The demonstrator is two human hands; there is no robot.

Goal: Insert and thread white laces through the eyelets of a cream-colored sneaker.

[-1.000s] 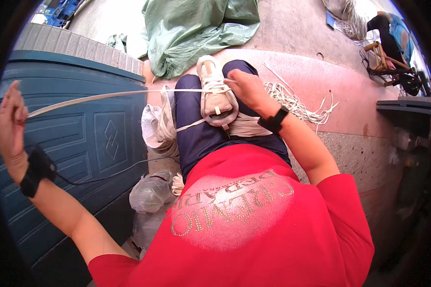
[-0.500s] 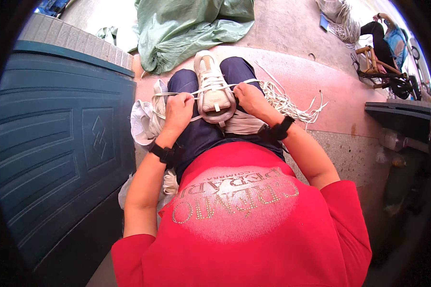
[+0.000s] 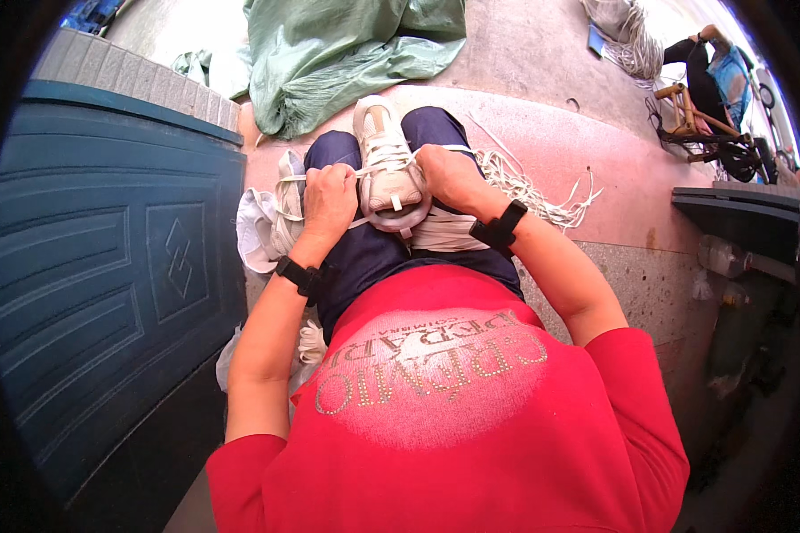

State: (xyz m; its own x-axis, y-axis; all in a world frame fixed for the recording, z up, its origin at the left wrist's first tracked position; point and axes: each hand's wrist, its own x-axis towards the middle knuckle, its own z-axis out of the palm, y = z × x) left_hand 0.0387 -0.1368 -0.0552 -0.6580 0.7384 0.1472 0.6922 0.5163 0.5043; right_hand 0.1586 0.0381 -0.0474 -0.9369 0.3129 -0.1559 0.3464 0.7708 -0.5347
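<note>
A beige and white sneaker (image 3: 393,191) rests between my thighs, its heel opening towards me. White shoelace (image 3: 384,167) runs across its tongue. On the left of the shoe, my left hand (image 3: 331,200) is closed on a lace end, fingers curled. My right hand (image 3: 453,179) is closed on the lace at the right side of the shoe, its fingertips partly hidden. Beside my left thigh sits another pale shoe (image 3: 286,200). A loose bundle of white laces (image 3: 538,200) spills past my right knee.
A blue panelled door (image 3: 107,240) stands close on my left. Ahead lies a green tarpaulin (image 3: 347,62). On the right are a dark shelf (image 3: 729,209), a bamboo-like frame (image 3: 689,115) and another person (image 3: 729,80). More laces (image 3: 636,44) lie at the far right.
Both hands have drawn in closer to the shoe, the right one more so and slightly upward. The lace stretched between them now shows a shorter span.
</note>
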